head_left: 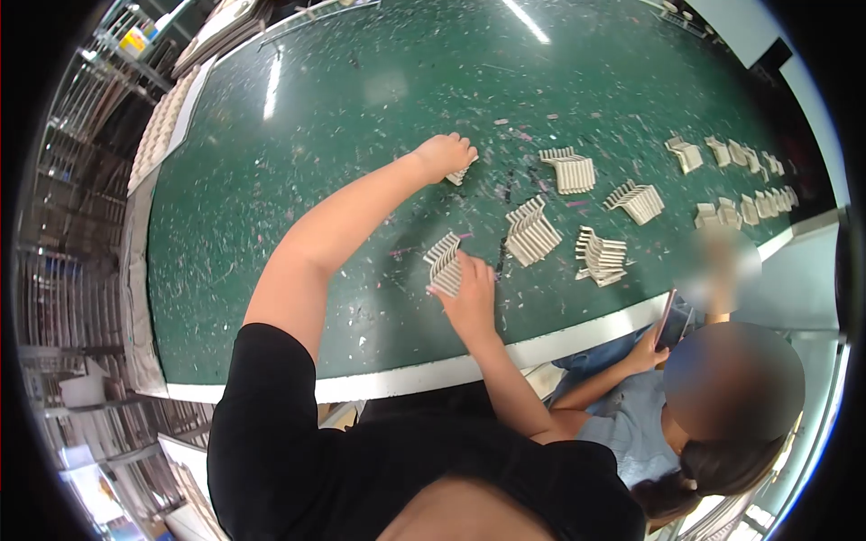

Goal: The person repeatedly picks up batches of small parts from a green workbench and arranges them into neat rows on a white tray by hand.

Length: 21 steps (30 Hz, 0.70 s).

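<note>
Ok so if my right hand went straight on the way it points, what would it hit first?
Past the near ribbed piece your right hand touches, it would probably meet the far ribbed piece, partly covered by your left hand, though depth is hard to judge from one view.

The green tabletop (pixel 298 162) looks glossy, the cream pieces (pixel 535 236) matt

One cream ribbed piece (pixel 443 259), angled in profile, lies nearer the tabletop's (pixel 234 189) front edge; a second piece (pixel 457 177), mostly covered, lies farther back.
</note>
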Tool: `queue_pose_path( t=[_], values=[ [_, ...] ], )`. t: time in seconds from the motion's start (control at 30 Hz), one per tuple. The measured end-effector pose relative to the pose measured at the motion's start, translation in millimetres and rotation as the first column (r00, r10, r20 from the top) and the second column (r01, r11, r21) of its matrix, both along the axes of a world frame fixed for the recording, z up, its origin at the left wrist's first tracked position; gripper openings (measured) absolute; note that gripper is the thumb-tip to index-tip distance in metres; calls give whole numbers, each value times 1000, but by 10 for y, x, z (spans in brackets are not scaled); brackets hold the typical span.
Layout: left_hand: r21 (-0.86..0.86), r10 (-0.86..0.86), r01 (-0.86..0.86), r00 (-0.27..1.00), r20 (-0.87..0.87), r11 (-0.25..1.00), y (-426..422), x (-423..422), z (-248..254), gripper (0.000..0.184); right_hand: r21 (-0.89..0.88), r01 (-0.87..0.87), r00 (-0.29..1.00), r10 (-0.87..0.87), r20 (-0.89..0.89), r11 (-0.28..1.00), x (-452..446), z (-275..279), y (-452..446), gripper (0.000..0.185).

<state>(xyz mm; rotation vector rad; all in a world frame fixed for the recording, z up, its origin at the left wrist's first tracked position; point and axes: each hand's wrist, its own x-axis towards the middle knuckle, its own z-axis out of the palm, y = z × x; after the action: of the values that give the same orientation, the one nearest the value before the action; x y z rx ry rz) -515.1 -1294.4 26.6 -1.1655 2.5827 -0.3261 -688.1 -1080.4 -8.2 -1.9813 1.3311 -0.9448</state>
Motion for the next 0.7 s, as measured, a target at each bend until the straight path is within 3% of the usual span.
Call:
queue_pose_path(
  t=[0.17, 0.27, 0.37, 0.47, 0.57, 0.6, 0.67, 0.7],
  values=[
    [-93, 54, -66, 991, -118, 993, 502, 526, 118, 43, 91, -31, 999, 30, 13, 995, -24, 42, -45, 72],
    [-224, 109, -183, 946, -307, 957, 1074, 843, 371, 45, 172, -102, 977, 67, 202, 980, 39, 55, -56, 69],
    [-354, 73, -326, 817, -571, 877, 1976, 1110, 745, 56, 440, -302, 846, 25, 533, 846, 223, 92, -11, 56],
    [-479, 19, -565, 659, -752, 672, 3090, 1265, 1017, 61, 534, -684, 558, -114, 822, 497, 535, 293, 89, 56],
    [-522, -92, -785, 524, -847, 335, 4327, 1271, 1073, 64, 308, -949, 269, -345, 899, 62, 1010, 708, 605, 58],
    [-524, -144, -828, 504, -851, 197, 4753, 1225, 1075, 64, 183, -981, 194, -437, 878, -67, 1171, 860, 849, 59],
    [-482, -199, -873, 460, -865, 79, 5625, 1126, 967, 71, -29, -949, 169, -584, 794, -314, 1470, 1078, 1443, 65],
    [-352, -271, -936, 334, -903, 18, 5989, 942, 1053, 72, -115, -897, 206, -636, 744, -426, 1589, 1145, 1772, 72]
  ],
)
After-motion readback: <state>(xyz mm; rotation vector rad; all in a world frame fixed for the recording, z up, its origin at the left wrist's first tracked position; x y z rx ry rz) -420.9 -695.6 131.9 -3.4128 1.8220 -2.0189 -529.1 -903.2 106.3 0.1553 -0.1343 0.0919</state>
